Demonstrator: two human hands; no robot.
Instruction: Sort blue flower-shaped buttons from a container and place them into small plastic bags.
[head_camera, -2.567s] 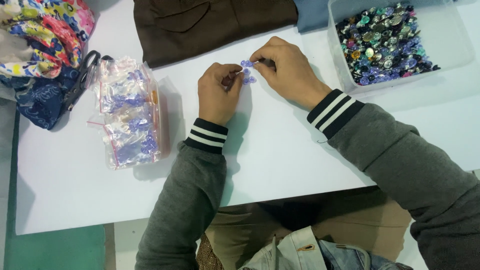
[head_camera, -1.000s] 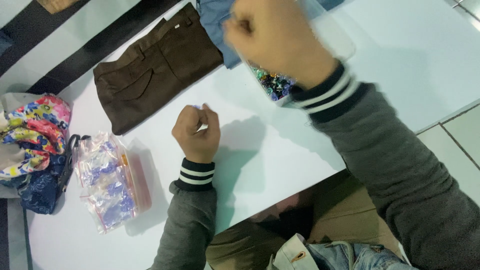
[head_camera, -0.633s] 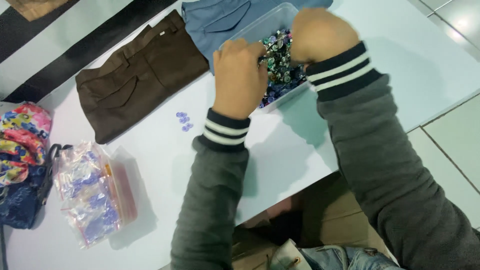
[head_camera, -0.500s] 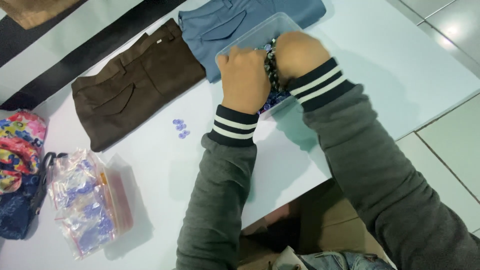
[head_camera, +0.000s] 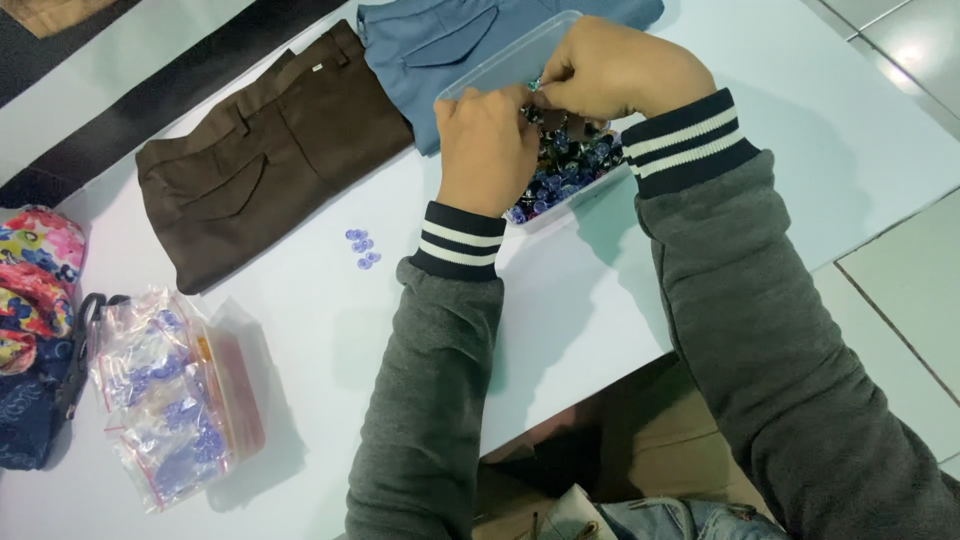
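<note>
Hands meet over the clear bead tub, fingertips pinched together on a small bead.

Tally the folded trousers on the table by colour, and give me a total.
Brown trousers: 1
Blue trousers: 1
Total: 2 folded pairs, side by side on the white table, beside the clear bead box.
</note>
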